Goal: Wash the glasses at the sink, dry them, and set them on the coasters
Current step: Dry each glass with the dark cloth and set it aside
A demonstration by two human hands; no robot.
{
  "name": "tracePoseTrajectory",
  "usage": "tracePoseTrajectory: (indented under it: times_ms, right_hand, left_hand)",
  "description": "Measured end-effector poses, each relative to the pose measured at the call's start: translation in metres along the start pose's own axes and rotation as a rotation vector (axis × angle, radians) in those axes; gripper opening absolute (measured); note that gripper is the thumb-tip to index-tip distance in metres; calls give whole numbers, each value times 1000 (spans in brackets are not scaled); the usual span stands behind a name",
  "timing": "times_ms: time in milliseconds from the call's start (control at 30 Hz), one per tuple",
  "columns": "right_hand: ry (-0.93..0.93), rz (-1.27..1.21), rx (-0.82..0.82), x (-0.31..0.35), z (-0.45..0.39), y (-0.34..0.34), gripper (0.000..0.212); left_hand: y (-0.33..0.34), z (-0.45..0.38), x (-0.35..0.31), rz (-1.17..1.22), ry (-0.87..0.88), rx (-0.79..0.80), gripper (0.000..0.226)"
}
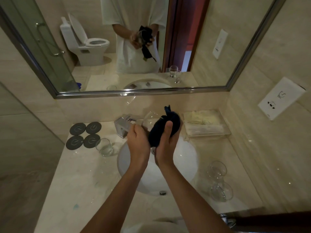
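Observation:
Above the white sink (185, 157) my left hand (138, 142) grips a clear glass (150, 119), which is tilted toward the wall. My right hand (165, 147) is closed on a dark blue cloth (165, 127) pressed against the glass. Several dark round coasters (85, 135) lie in a square on the counter at the left, all bare. A clear tumbler (104, 147) stands on the counter just right of them. Two stemmed glasses (218, 180) stand on the counter right of the sink.
A chrome tap (122, 125) sits behind the sink, just left of my hands. A clear tray (205, 123) with packets stands at the back right. The mirror (126, 47) fills the wall above. A wall socket plate (281, 98) is on the right.

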State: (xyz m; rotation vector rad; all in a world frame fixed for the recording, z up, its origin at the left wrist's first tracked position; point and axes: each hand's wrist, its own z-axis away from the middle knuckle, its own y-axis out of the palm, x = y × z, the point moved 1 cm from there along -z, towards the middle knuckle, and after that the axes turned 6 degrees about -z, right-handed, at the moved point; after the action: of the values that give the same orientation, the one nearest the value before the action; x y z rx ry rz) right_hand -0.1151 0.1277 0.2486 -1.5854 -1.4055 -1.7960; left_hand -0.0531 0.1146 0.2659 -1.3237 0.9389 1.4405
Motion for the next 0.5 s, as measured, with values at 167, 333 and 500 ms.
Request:
tracePoseTrajectory:
  times_ms: [167,333,500]
  right_hand:
    - [55,-100,54,1,-16,-8,69]
    - [303,-200,126,1,-30,-16,72]
    - [519,-286,367,11,-43,-21,70]
  left_hand:
    - [-2,-10,1,-21,-260,166,20]
    - [-4,-9,-5,43,-377,283,21]
    - [-13,-7,-13,108,-476,396,21]
